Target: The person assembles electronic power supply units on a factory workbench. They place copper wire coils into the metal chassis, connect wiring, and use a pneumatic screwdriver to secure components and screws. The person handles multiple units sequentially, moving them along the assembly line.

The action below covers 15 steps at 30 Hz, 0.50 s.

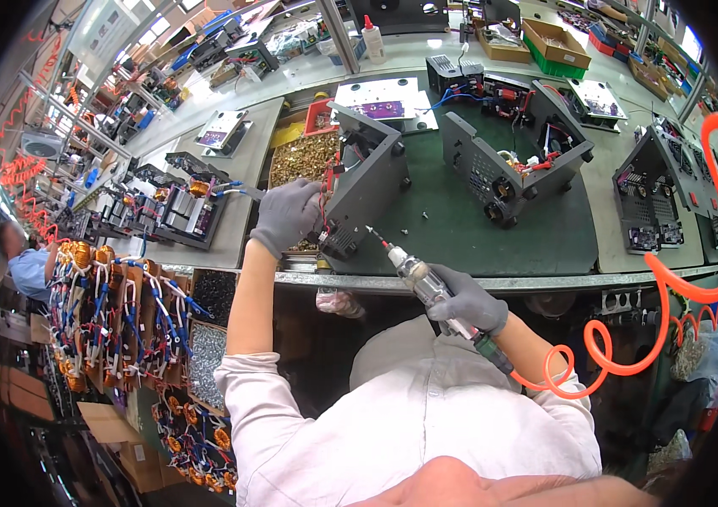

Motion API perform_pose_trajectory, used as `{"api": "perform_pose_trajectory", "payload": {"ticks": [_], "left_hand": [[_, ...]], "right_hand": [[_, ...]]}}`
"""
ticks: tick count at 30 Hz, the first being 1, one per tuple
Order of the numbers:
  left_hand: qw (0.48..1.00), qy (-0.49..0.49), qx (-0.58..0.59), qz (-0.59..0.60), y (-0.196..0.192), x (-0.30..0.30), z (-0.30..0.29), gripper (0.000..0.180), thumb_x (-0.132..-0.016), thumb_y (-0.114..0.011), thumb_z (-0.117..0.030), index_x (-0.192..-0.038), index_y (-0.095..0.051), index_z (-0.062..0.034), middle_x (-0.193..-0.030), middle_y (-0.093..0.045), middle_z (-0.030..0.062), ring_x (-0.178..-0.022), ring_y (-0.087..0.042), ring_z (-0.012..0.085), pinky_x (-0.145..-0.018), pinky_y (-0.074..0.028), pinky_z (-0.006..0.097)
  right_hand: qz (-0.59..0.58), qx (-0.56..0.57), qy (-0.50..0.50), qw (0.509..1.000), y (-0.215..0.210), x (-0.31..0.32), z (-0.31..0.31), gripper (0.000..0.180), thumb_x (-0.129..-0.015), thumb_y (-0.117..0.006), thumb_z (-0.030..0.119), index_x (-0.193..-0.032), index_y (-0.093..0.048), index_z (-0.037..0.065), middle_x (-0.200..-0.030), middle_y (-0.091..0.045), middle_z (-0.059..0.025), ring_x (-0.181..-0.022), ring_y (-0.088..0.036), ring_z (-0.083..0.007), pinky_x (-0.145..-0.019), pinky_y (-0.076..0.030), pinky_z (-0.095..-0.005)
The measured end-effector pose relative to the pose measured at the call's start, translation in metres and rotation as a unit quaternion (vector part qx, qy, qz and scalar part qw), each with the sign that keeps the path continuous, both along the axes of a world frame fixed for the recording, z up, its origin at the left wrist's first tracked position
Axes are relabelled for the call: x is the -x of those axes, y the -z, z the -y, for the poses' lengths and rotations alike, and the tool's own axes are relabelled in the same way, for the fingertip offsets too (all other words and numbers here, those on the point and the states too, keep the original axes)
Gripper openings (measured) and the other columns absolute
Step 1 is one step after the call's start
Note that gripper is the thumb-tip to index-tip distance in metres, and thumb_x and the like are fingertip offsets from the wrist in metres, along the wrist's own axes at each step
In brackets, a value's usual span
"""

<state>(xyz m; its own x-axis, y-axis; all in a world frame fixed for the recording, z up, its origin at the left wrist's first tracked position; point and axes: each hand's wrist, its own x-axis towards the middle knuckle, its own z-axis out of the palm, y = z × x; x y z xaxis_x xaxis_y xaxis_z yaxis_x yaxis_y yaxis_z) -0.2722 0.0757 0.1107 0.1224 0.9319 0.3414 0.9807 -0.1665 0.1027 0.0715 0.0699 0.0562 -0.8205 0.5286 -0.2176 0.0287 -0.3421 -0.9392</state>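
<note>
the left hand (289, 213) wears a grey glove and is closed on the near corner of a dark grey metal box (365, 173); the box stands tilted on the green mat (494, 232) of the counter (545, 281), close to the near edge; the right hand (469, 302), gloved in grey too, is wrapped tight around an air screwdriver (426, 283); the tip of the tool points up and left at the box but is just short of it; a curly orange hose (671, 287) runs from the back of the tool and loops up on the right side; two small dark screws (402, 214) lie on the mat just beside the box; behind the box sits a tray of gold screws (304, 159); a second open grey box (507, 160) with red wires stands further right on the mat; far back there is a white bottle (372, 40) with a red tip, a brown cardboard box (555, 42) on a green crate (557, 66); on the left, near the person's arm, bins hold copper coils (105, 253) with blue and white wires.
</note>
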Motion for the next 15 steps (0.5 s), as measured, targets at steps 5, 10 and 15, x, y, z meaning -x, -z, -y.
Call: {"api": "perform_pose_trajectory", "payload": {"ticks": [5,10,15], "left_hand": [[0.998,0.034,-0.053,0.032,0.004,0.003,-0.005,0.020,-0.087,-0.051,-0.019,-0.082,-0.066,-0.0062,-0.071,-0.063,0.0131,-0.067,-0.062,0.0345,-0.065,-0.047,0.045],[0.989,0.070,-0.117,0.060,0.016,0.014,-0.005,0.019,-0.085,-0.052,-0.017,-0.072,-0.058,-0.0050,-0.065,-0.058,0.0154,-0.061,-0.058,0.0368,-0.060,-0.044,0.046],[0.988,0.068,-0.118,0.066,0.016,0.012,-0.005,0.019,-0.084,-0.053,-0.017,-0.071,-0.058,-0.0045,-0.065,-0.058,0.0149,-0.062,-0.058,0.0367,-0.060,-0.043,0.046]], "right_hand": [[0.008,0.000,-0.009,1.000,0.000,0.010,-0.004,0.084,-0.061,-0.073,0.029,-0.135,-0.046,-0.001,-0.094,-0.053,-0.0041,-0.073,-0.055,-0.0103,-0.063,-0.050,-0.0259],[0.008,-0.011,-0.029,0.999,0.002,0.018,-0.010,0.084,-0.063,-0.072,0.029,-0.137,-0.045,-0.001,-0.096,-0.054,-0.0040,-0.074,-0.054,-0.0102,-0.064,-0.050,-0.0263],[-0.001,0.054,-0.046,0.997,-0.004,0.027,-0.017,0.081,-0.065,-0.072,0.020,-0.139,-0.044,0.002,-0.093,-0.056,-0.0062,-0.058,-0.057,-0.0115,-0.051,-0.051,-0.0264]]}}
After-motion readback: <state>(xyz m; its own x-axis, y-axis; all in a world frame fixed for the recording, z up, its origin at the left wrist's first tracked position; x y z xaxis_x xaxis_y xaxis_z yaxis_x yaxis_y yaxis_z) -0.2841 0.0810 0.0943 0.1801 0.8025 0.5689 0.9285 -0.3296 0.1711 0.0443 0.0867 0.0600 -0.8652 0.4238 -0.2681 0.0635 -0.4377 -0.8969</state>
